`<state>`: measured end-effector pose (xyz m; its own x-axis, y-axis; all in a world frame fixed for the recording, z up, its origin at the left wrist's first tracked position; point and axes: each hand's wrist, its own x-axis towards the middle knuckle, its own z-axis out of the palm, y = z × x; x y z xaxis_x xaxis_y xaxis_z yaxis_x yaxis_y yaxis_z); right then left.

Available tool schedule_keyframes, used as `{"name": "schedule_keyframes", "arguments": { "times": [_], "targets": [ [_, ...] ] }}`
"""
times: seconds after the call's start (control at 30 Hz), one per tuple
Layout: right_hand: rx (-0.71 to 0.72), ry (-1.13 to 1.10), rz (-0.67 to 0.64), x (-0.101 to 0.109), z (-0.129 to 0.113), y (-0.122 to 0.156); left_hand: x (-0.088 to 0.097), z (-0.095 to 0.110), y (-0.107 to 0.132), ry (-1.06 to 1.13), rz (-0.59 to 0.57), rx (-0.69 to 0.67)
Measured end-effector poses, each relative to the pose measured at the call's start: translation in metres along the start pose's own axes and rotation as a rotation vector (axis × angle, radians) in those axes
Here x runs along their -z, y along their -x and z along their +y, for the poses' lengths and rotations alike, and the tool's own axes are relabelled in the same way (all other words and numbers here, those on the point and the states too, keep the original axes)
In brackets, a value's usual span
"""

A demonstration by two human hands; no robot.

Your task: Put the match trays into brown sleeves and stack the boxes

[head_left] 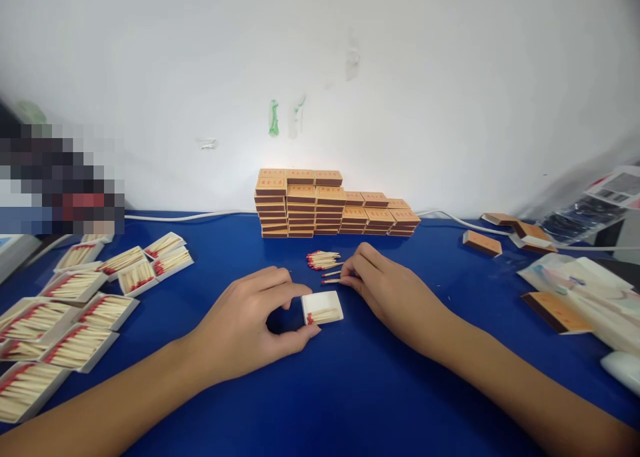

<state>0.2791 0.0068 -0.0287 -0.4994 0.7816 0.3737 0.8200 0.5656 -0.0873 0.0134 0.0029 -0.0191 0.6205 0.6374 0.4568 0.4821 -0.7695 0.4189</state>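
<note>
My left hand (250,317) grips a small white matchbox tray (319,302) at its left end, thumb below and index finger above. A few red-tipped matches (324,315) lie along the tray's near side. Just beyond it, my right hand (383,290) has thumb and fingers closed at the plain ends of a few matches (331,281), whose red heads point left. Behind these fingers a small pile of loose matches (320,261) rests on the blue table (320,403).
Stacked closed matchboxes (300,207) stand against the wall. Several trays full of matches (75,347) cover the left side. To the right lie loose matchboxes (483,242), another matchbox (557,312) and plastic bags (590,283). A white cable (470,227) runs along the back.
</note>
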Motion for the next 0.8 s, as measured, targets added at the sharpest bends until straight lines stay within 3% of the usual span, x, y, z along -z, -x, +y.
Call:
{"name": "schedule_keyframes", "arguments": {
  "times": [0.2, 0.4, 0.8],
  "targets": [
    [0.095, 0.094, 0.127, 0.015, -0.014, 0.001, 0.000, 0.002, -0.001, -0.014, 0.015, 0.001],
    [0.250, 0.172, 0.100, 0.012, -0.031, 0.006, 0.000, 0.002, 0.000, -0.006, 0.027, -0.002],
    [0.063, -0.375, -0.024, 0.016, -0.026, 0.003, -0.001, 0.001, 0.001, 0.000, 0.007, -0.003]
  ]
}}
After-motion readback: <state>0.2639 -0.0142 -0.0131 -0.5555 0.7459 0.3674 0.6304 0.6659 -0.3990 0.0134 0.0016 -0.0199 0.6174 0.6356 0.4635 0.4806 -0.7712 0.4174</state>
